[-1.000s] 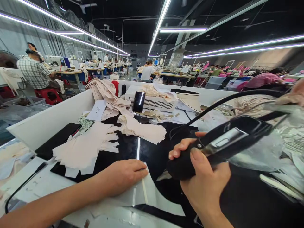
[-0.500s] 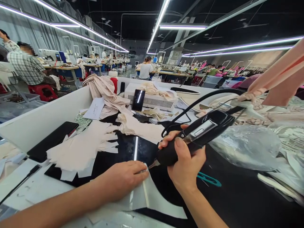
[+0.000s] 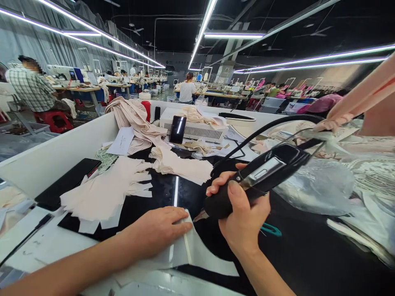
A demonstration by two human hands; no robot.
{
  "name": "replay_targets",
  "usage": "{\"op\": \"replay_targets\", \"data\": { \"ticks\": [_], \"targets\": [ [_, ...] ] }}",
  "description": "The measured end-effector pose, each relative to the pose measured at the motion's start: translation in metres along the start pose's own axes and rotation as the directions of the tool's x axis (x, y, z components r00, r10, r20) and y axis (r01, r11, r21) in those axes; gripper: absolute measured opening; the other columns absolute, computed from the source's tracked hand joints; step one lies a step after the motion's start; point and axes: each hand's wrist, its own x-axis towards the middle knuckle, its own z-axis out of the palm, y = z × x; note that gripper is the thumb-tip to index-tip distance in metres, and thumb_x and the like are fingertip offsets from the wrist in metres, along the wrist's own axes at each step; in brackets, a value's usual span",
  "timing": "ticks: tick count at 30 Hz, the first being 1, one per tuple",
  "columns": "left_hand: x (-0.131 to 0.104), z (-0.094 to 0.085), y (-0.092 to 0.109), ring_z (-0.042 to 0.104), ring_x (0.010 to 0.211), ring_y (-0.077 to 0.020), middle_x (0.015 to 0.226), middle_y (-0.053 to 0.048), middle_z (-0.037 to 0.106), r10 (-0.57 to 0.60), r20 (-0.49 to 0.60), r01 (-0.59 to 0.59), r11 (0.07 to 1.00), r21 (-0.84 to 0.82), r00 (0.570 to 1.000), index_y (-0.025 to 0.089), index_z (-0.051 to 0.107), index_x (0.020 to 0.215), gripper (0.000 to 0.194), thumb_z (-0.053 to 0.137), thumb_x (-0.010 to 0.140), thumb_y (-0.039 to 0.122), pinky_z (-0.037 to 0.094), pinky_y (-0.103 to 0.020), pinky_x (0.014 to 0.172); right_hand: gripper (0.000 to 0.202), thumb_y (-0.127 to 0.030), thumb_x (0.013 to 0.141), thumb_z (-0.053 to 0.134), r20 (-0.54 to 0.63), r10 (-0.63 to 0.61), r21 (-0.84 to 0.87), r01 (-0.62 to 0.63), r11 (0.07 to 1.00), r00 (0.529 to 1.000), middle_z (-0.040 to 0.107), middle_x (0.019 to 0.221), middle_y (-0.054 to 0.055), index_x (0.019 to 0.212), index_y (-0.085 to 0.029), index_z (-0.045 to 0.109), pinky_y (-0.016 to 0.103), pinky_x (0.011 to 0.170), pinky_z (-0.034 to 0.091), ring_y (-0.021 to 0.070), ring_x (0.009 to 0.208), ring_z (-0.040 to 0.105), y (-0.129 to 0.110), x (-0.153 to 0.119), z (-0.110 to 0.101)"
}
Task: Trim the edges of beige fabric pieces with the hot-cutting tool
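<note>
My left hand (image 3: 160, 232) lies flat with fingers together on a pale fabric piece (image 3: 203, 253), near its upper corner. A narrow raised cream strip (image 3: 187, 248) runs down that piece from under the fingertips. My right hand (image 3: 243, 213) is wrapped round a black corded hand tool (image 3: 274, 164) with a silver panel. Its metal tip (image 3: 201, 215) points left, just right of my left fingertips; whether it touches the fabric I cannot tell. Beyond both hands lie fanned pale cut pieces (image 3: 105, 193) and a second stack of cut pieces (image 3: 182, 166).
A turquoise plastic tool (image 3: 271, 229) lies right of my right wrist. A clear plastic bag (image 3: 317, 187) and lace (image 3: 370, 176) fill the right side. A phone (image 3: 178, 129) leans on a white vented box (image 3: 200, 131). The tool's cable (image 3: 259, 128) arches behind it. People sit at sewing machines beyond.
The tool's tip has pulled slightly off the fabric edge and shows more clearly. My left fingers lie flatter on the fabric. The whole view has shifted a little.
</note>
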Motion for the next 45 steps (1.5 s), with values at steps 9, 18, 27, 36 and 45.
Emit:
{"op": "replay_targets", "data": {
  "ticks": [9, 18, 27, 36, 45],
  "targets": [
    [-0.001, -0.003, -0.004, 0.074, 0.119, -0.0258, 0.135, -0.015, 0.071, 0.055, -0.018, -0.054, 0.998, 0.025, 0.998, 0.016, 0.069, 0.125, 0.023, 0.052, 0.11, 0.012, 0.063, -0.036, 0.102, 0.03, -0.033, 0.086, 0.08, 0.015, 0.015, -0.087, -0.014, 0.996, 1.0, 0.066, 0.077, -0.006, 0.106, -0.027, 0.058, 0.03, 0.057, 0.057, 0.0134, 0.058, 0.062, 0.0, -0.004, -0.002],
    [-0.002, -0.01, -0.008, 0.072, 0.124, -0.0264, 0.137, -0.016, 0.07, 0.126, 0.017, -0.127, 0.99, 0.065, 0.992, 0.02, 0.069, 0.128, 0.025, 0.052, 0.111, 0.014, 0.059, -0.038, 0.109, 0.037, -0.038, 0.084, 0.085, 0.006, 0.0, -0.033, 0.0, 0.999, 1.0, 0.065, 0.074, -0.006, 0.109, -0.027, 0.06, 0.029, 0.054, 0.055, 0.0149, 0.057, 0.062, -0.011, -0.006, -0.007],
    [-0.003, -0.016, -0.012, 0.071, 0.128, -0.0291, 0.14, -0.018, 0.068, 0.157, 0.078, -0.162, 0.984, 0.07, 0.985, 0.022, 0.068, 0.133, 0.029, 0.053, 0.11, 0.013, 0.059, -0.041, 0.109, 0.04, -0.036, 0.085, 0.084, 0.013, 0.043, -0.015, -0.043, 0.999, 0.999, 0.068, 0.078, -0.006, 0.114, -0.028, 0.059, 0.03, 0.058, 0.056, 0.0138, 0.06, 0.063, -0.008, -0.014, -0.008],
    [-0.004, -0.018, -0.01, 0.071, 0.127, -0.0288, 0.14, -0.017, 0.068, 0.175, 0.095, -0.186, 0.975, 0.121, 0.98, 0.023, 0.066, 0.136, 0.03, 0.055, 0.11, 0.014, 0.059, -0.04, 0.109, 0.035, -0.035, 0.085, 0.085, 0.024, 0.006, -0.015, -0.006, 1.0, 1.0, 0.069, 0.078, -0.006, 0.11, -0.028, 0.062, 0.028, 0.057, 0.057, 0.0126, 0.059, 0.064, -0.008, -0.016, -0.01],
    [-0.006, -0.015, -0.012, 0.07, 0.128, -0.029, 0.141, -0.019, 0.067, 0.193, 0.099, -0.207, 0.967, 0.151, 0.976, 0.022, 0.066, 0.138, 0.032, 0.054, 0.109, 0.013, 0.059, -0.042, 0.109, 0.036, -0.033, 0.084, 0.084, 0.001, 0.013, -0.004, -0.013, 1.0, 1.0, 0.069, 0.077, -0.007, 0.111, -0.027, 0.062, 0.027, 0.056, 0.057, 0.0123, 0.057, 0.064, -0.01, -0.016, -0.01]
  ]
}}
